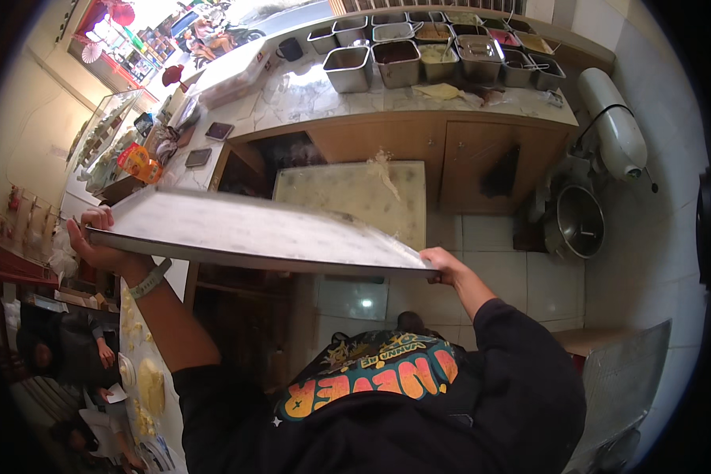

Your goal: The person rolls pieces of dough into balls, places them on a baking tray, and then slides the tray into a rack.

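Large shallow rectangular sheet pan (pixel 245 229) is up in the air in front of the torso, short of the stainless food containers (pixel 347 75) on the marble-look counter (pixel 300 99); it overlaps a second, pale-dusted tray (pixel 316 186) that lies lower down by the wooden cabinet (pixel 375 134).

Hands: left hand (pixel 110 251) has the left end — fingers curled at the rim, thumb splayed outward, palm side toward the near corner; right hand (pixel 448 267) is closed round the near right corner, fingers bent in on the edge; exact grip under the pan is hidden on both sides, so can't tell how much is pinch and how much is support.

Handling, my read: thin metal with a turned-up dark lip, so stiff along the edges, a bit floppy across the flat; moderate weight, awkward more from span than mass; not fragile, though corners could dent or knock things. Inner face is whitish with faint grey patches; flour, liner or bare metal, can't tell; if it's flour, expect a slick surface and dust shedding on any tilt. Best hold: opposite short ends, fingers hooked under the lip, thumbs outside; keep off the floury face.
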Demonstrator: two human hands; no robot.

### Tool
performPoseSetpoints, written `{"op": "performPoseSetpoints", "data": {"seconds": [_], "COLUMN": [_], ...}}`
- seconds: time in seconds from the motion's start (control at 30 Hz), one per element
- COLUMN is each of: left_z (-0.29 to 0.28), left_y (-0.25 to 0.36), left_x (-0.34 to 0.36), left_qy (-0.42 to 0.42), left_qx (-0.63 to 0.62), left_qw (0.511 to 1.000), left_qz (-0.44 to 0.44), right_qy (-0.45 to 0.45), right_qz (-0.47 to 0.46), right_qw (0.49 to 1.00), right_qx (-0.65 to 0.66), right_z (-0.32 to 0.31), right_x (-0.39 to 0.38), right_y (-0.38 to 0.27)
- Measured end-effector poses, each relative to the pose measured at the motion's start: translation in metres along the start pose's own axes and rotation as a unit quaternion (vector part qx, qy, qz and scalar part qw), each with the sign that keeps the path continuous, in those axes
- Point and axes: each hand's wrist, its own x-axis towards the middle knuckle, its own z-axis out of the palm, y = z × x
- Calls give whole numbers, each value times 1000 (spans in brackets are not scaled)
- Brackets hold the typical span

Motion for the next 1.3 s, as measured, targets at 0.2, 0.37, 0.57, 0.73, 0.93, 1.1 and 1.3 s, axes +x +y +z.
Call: {"op": "performPoseSetpoints", "data": {"seconds": [0.2,0.37,0.57,0.73,0.93,1.1,1.3], "left_z": [-65,-116,-207,-223,-147,-143,-179], "left_y": [45,80,63,-23,-130,-128,-128], "left_x": [-13,-64,-144,-244,-430,-425,-416], "left_qy": [-140,-94,-102,-84,156,205,178], "left_qx": [-56,-142,-218,-36,-207,-227,-236], "left_qw": [989,985,922,765,795,782,768], "left_qz": [-13,-7,-303,-638,-549,-543,-569], "right_qy": [-16,37,139,215,216,97,246], "right_qz": [13,-95,-362,-471,-469,-535,-337], "right_qw": [998,993,918,796,604,573,658], "right_qx": [66,-52,-84,-312,-607,-613,-627], "right_z": [30,41,21,55,176,206,203], "right_x": [-12,-26,-40,-123,-224,-238,-189], "right_y": [13,-1,-29,-157,-271,-292,-258]}}
